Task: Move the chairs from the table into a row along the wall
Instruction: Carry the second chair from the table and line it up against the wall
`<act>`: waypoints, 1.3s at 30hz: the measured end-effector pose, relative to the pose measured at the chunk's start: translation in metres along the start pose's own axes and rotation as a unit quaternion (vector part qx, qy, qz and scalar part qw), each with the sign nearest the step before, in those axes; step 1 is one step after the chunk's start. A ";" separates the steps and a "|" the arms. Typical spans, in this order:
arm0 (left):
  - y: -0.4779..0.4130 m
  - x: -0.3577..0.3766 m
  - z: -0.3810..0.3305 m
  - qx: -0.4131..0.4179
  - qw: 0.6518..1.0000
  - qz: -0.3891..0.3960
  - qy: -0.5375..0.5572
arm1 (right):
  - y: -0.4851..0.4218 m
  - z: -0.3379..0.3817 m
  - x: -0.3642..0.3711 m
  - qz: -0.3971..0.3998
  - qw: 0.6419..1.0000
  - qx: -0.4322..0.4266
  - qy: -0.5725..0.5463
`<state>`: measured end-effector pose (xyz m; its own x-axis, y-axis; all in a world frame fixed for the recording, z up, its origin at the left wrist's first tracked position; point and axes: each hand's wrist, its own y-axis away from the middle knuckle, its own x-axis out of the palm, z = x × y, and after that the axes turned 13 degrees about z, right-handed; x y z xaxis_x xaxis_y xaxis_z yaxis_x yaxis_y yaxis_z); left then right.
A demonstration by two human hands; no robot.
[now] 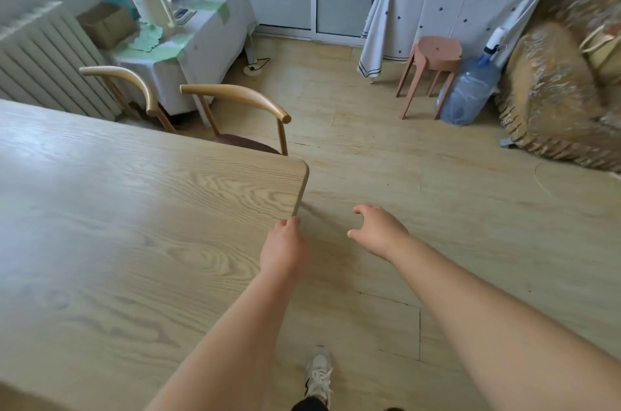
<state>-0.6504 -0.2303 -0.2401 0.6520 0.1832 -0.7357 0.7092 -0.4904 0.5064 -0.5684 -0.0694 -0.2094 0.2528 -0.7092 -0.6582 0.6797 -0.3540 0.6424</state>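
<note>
Nearest chair (235,98): ahead-left past the bench (134,209) corner, backrest running crosswise.
My left hand (282,246): nearer, empty, fingers curled.
My right hand (376,229): open, empty.

Left hand (281,247) resting at the wooden table (117,209) edge near its corner, right hand (378,231) hovering open over the floor, two chairs (235,115) sitting tucked along the table's far edge

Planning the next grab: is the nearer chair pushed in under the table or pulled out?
Pushed in: the chair has its seat partly under the table edge.
</note>
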 end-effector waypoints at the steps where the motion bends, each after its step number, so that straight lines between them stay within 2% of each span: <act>1: -0.022 -0.011 -0.008 0.001 1.000 0.000 -0.003 | -0.015 0.002 -0.014 -0.005 1.000 0.003 -0.007; 11: -0.162 -0.061 -0.073 -0.008 1.000 -0.027 0.012 | -0.135 0.005 -0.112 0.024 0.999 -0.014 0.017; 20: -0.271 -0.099 -0.122 -0.095 0.990 -0.080 0.065 | -0.274 0.017 -0.229 0.067 0.993 -0.074 0.065; 29: -0.370 -0.149 -0.110 -0.201 0.961 -0.113 0.153 | -0.394 0.098 -0.277 0.135 0.974 -0.145 0.111; 34: -0.431 -0.178 -0.098 -0.249 0.947 -0.097 0.180 | -0.452 0.139 -0.290 0.180 0.960 -0.157 0.147; 39: -0.474 -0.207 -0.096 -0.281 0.935 -0.080 0.203 | -0.502 0.176 -0.310 0.192 0.954 -0.166 0.157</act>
<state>-1.0956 0.0458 -0.2847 0.4922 0.5798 -0.6493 0.7613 0.0749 0.6440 -1.1088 0.2207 -0.2589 0.6856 -0.5111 -0.5183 0.6629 0.1441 0.7347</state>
